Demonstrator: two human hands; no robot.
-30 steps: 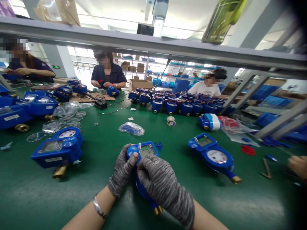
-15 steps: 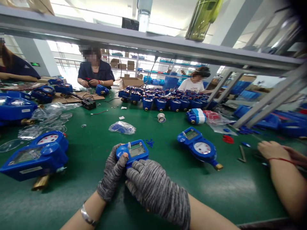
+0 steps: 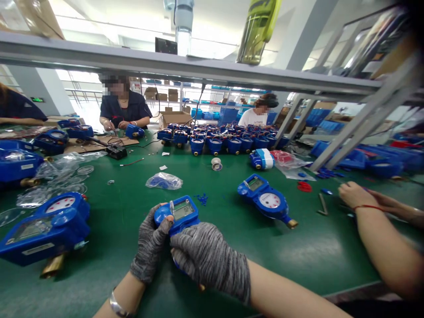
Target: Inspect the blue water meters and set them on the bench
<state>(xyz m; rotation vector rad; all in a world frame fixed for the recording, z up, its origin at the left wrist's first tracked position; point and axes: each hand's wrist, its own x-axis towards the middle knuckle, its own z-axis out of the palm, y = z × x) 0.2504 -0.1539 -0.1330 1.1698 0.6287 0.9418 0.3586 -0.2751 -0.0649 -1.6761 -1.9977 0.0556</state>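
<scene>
Both my hands wear grey knit gloves and grip one blue water meter (image 3: 179,213) with a small grey display, held over the green table near its front edge. My left hand (image 3: 149,245) wraps the meter's left side, its thumb on the round blue cap. My right hand (image 3: 209,260) covers the meter's lower body with fingers curled; a bit of brass fitting shows below it. A second blue meter (image 3: 265,199) with a white dial lies to the right, apart from my hands. A third blue meter (image 3: 46,227) lies at the left.
A co-worker's bare arm and hands (image 3: 359,196) reach in at the right, near a small metal tool (image 3: 322,205). A plastic bag of blue parts (image 3: 164,180) lies ahead. A row of blue meter bodies (image 3: 225,143) lines the back. Other people sit across the table (image 3: 126,207).
The view has swung right, so everything shifted left in the picture. The co-worker's arm has come further into sight at the right. My hands keep the same grip on the meter.
</scene>
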